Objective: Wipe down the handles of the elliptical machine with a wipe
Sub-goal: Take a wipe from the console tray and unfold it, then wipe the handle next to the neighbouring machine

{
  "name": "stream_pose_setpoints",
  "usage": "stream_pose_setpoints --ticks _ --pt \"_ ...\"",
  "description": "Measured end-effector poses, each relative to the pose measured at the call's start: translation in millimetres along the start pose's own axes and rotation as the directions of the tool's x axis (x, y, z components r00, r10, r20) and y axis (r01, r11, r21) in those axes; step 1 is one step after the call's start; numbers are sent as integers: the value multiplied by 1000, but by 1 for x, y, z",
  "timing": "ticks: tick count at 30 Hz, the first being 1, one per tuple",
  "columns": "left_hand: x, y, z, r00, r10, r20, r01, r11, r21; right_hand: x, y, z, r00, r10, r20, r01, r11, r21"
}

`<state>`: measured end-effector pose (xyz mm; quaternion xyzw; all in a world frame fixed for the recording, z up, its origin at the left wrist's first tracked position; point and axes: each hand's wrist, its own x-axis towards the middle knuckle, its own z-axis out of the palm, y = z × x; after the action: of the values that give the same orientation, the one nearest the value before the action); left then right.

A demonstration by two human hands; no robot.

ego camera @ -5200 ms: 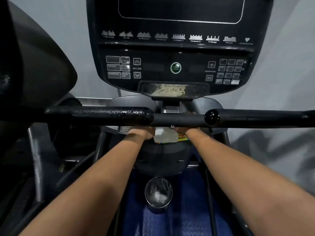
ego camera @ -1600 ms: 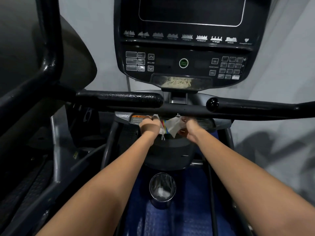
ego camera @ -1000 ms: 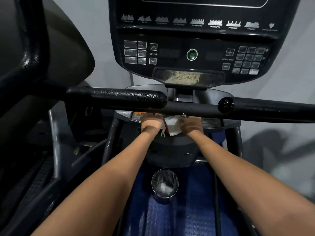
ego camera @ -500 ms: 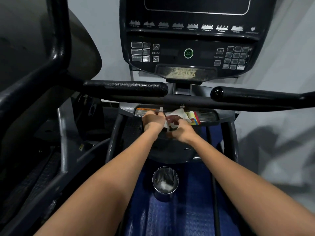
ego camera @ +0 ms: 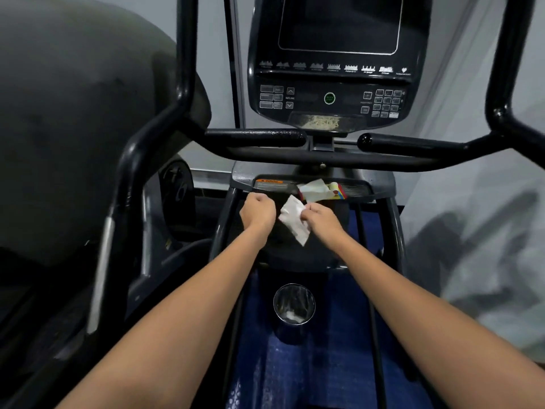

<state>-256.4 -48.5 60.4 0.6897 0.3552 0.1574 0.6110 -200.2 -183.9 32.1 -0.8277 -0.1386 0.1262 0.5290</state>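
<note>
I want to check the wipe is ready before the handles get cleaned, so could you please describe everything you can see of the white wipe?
The wipe is a thin white sheet that looks like soft, damp tissue, crumpled and partly folded. It hangs tilted in the air below the machine's shelf, its lower corner pointing down. The right hand pinches its right edge; the left hand is curled beside it, and whether that hand touches it cannot be told. It touches no handle yet.

White wipe (ego camera: 295,221) crumpled, hanging below black handles (ego camera: 256,137), untouching.
</note>
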Motion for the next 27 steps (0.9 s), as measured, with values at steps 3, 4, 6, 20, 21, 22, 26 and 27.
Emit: stream_pose_setpoints --ticks 3,4,6,20,21,22,26,27 --pt "-33 -2 -42 976 -19 215 1 996 86 -37 -23 12 1000 0 5 -1 991 136" --pt "-42 -3 -56 955 -49 292 25 996 86 -50 -32 16 1000 -13 9 11 983 185" --pt "-61 -3 -83 937 -60 344 45 998 52 -76 -48 23 999 -42 21 34 962 269" --pt "-186 -30 -244 978 210 11 -207 973 -101 -207 -107 86 923 -257 287 146 923 356" --pt "-194 -36 -255 975 220 -18 -221 973 -72 -213 -108 92 909 -275 315 161 925 343" --pt "-202 -44 -265 974 222 -52 -225 973 -48 -220 -110 98 891 -294 345 179 928 328" --pt "-244 -82 -302 961 186 -204 -181 982 46 -252 -108 131 819 -326 471 208 935 286" --pt "-255 -92 -310 956 166 -241 -155 986 64 -261 -105 141 802 -326 501 209 938 275"
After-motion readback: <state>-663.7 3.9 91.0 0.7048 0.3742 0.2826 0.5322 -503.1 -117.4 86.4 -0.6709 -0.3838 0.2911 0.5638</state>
